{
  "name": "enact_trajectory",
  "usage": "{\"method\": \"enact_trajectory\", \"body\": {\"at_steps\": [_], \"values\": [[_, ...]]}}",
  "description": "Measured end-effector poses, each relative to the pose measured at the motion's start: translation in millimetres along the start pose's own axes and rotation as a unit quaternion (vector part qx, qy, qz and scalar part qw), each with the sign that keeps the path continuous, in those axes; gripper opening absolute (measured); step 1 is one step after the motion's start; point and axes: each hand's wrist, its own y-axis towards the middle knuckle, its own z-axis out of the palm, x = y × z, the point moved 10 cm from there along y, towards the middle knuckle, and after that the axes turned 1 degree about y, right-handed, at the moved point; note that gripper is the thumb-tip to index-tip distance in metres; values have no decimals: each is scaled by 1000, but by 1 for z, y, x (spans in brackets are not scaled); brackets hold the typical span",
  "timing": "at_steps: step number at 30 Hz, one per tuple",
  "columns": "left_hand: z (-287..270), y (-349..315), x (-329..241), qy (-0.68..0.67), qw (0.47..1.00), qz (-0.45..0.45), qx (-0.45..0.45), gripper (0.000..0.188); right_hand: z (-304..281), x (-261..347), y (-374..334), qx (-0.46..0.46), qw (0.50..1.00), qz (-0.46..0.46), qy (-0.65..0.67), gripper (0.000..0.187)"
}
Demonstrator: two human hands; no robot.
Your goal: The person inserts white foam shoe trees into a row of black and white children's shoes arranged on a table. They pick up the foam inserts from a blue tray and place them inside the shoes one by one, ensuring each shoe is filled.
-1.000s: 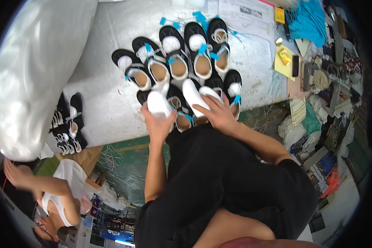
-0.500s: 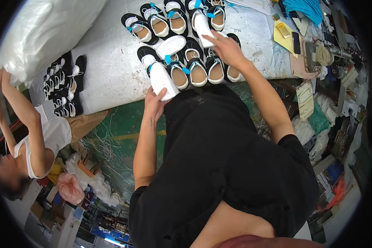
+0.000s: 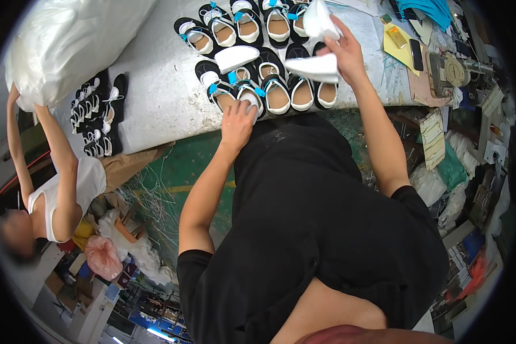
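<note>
Rows of black shoes (image 3: 277, 94) with white trim, tan insides and light-blue tags or laces stand on the work table. Raised over the right part of these rows, my right hand (image 3: 347, 56) grips two white shoe-shaped pieces: the upper one (image 3: 320, 22) is tilted up and the lower one (image 3: 314, 67) points left. At the near edge my left hand (image 3: 239, 125) has its fingers curled over the front of a shoe (image 3: 251, 102); a small pale part shows beside the fingertips. Another white shoe-shaped piece (image 3: 237, 58) lies between the two rows.
A person (image 3: 69, 195) at the left holds a big white plastic bag (image 3: 69, 51). More black-and-white shoes (image 3: 97, 114) stand near them. To the right are a yellow sheet (image 3: 400, 46), a phone (image 3: 416, 54), blue strips (image 3: 427, 10) and a sewing machine (image 3: 453, 71).
The white piece from my left hand is now in my right hand with the other one, lifted up and right. My left hand has moved right and up onto a shoe.
</note>
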Motion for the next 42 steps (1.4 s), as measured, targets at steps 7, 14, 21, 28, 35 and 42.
{"method": "enact_trajectory", "body": {"at_steps": [7, 14, 21, 28, 35, 42], "values": [[23, 45, -16, -138, 987, -53, 61, 36, -29, -3, -75, 35, 996, 63, -52, 65], [68, 43, 28, -44, 992, -18, 117, 39, -59, -30, -108, -9, 995, 92, -41, 66], [36, 57, 46, -71, 997, 11, 31, 58, -70, -25, -110, -6, 987, 145, -69, 63], [60, 49, 61, -124, 987, -96, -24, 38, -69, -30, -90, -19, 986, 143, -86, 65], [63, 56, 64, -146, 983, -108, 40, 53, -57, -33, -82, -21, 974, 197, -109, 66], [127, 62, 98, -58, 975, -206, 53, 38, -68, -21, -75, -54, 958, 214, -183, 64]]}}
